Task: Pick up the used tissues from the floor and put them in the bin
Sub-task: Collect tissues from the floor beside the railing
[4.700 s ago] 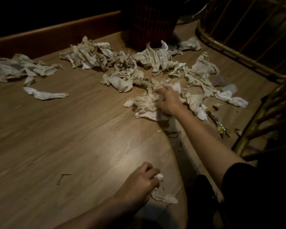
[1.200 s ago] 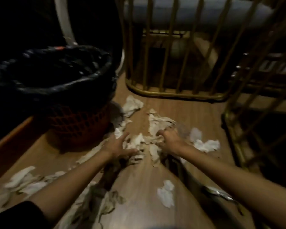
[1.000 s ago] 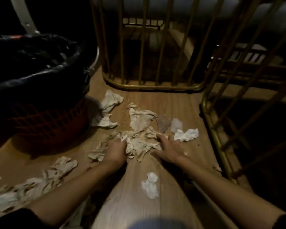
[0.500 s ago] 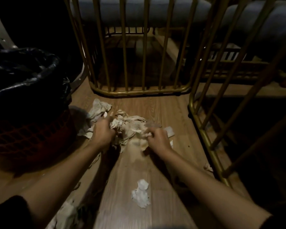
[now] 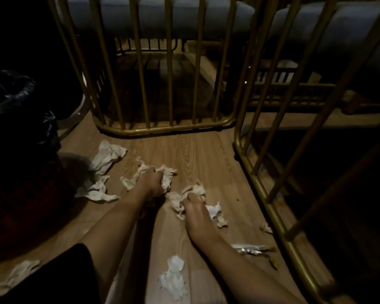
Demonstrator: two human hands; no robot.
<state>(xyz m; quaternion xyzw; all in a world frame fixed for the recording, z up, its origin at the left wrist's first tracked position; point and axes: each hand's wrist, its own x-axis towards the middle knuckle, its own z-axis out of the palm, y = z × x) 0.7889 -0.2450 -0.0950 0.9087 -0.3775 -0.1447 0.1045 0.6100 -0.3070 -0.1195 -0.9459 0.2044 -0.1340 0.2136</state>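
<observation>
Crumpled used tissues lie scattered on the wooden floor. My left hand (image 5: 152, 183) is closed around a bunch of tissues (image 5: 167, 175) at the middle of the floor. Just to its right, my right hand (image 5: 192, 204) grips another wad of tissues (image 5: 195, 189). Loose tissues remain at the left (image 5: 106, 155), below them (image 5: 94, 190), near me (image 5: 173, 278) and at the lower left (image 5: 13, 276). The bin (image 5: 15, 132), a red basket lined with a black bag, stands at the left edge, close to my left arm.
Gold metal chair frames (image 5: 162, 126) stand right behind the tissues and along the right side (image 5: 270, 207). A foil wrapper (image 5: 250, 250) lies by my right forearm. A small tissue scrap (image 5: 265, 227) sits by the right frame.
Both hands have raked the spread tissues together, pulled back towards me and closed, each on its own wad. The view has swung right, so the bin now sits at the left edge.
</observation>
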